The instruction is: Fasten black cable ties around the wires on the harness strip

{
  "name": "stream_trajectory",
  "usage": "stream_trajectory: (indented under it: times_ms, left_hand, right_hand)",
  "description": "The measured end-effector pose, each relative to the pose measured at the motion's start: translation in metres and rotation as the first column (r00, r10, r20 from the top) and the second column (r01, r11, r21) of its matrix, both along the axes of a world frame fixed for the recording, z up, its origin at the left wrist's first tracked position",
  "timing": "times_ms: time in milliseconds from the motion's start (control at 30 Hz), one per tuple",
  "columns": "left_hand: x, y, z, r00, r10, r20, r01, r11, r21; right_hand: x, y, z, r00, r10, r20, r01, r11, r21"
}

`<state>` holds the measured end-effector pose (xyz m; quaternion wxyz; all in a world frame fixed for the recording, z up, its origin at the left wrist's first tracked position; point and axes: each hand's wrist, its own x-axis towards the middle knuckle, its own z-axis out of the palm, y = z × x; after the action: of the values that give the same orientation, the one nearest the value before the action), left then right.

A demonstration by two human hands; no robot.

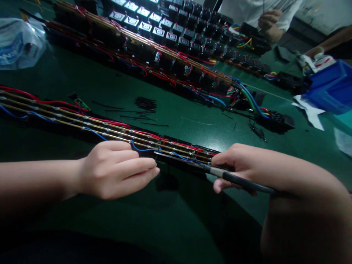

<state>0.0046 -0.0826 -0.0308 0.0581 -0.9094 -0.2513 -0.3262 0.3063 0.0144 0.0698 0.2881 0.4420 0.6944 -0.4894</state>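
Note:
A long black strip assembly (pixel 107 128) with thin brass rods, solder joints and red and blue wires lies slantwise across the bench. My left hand (pixel 118 170) is closed just in front of it, thumb and fingertips pressed together; what they pinch, if anything, is hidden. In my right hand (pixel 233 165) is a slim tool that looks like a soldering iron (pixel 217 171), with a dark handle or cord and a pale collar. Its thin metal end points left along the strip's near edge, toward my left fingertips.
Black cable ties (pixel 145 103) lie loose on the green bench (pixel 176 91) behind the strip. Farther back are another wired assembly (pixel 154 55) and rows of black modules (pixel 165 29). A plastic bag (pixel 22 44), a blue bin (pixel 332 86) and another person's hand (pixel 271 24) are around the edges.

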Motion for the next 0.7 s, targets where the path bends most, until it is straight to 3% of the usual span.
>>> stream_trajectory:
  times_ms: [233, 467, 533, 600, 633, 667, 700]
  left_hand:
    - [-0.003, 0.009, 0.001, 0.999, -0.038, -0.035, 0.042, 0.994, 0.102]
    - [-0.001, -0.003, 0.008, 0.999, -0.041, -0.002, 0.041, 0.996, 0.076]
    - [-0.006, 0.000, 0.017, 1.000, -0.007, 0.029, 0.005, 0.998, 0.069]
    - [-0.014, 0.012, 0.030, 0.998, 0.043, 0.051, -0.047, 0.996, 0.074]
    - [-0.018, 0.023, 0.037, 0.994, 0.096, 0.044, -0.098, 0.994, 0.043]
    - [-0.021, 0.035, 0.044, 0.974, 0.226, -0.001, -0.226, 0.974, -0.017]
    - [-0.023, 0.049, 0.049, 0.948, 0.269, -0.167, -0.289, 0.951, -0.107]
  right_hand:
    - [0.001, 0.004, -0.004, 0.993, -0.115, 0.014, 0.116, 0.983, -0.141]
    - [0.010, 0.008, -0.008, 0.992, -0.125, -0.034, 0.118, 0.980, -0.158]
    - [0.011, 0.007, -0.004, 0.986, -0.112, -0.121, 0.101, 0.991, -0.089]
    - [0.010, 0.005, -0.001, 0.963, -0.106, -0.248, 0.127, 0.989, 0.071]
    - [0.009, 0.004, -0.002, 0.945, -0.108, -0.310, 0.170, 0.969, 0.181]
    - [0.007, 0.003, -0.003, 0.928, -0.114, -0.355, 0.228, 0.927, 0.297]
    - [0.006, 0.003, -0.007, 0.910, -0.129, -0.394, 0.300, 0.861, 0.411]
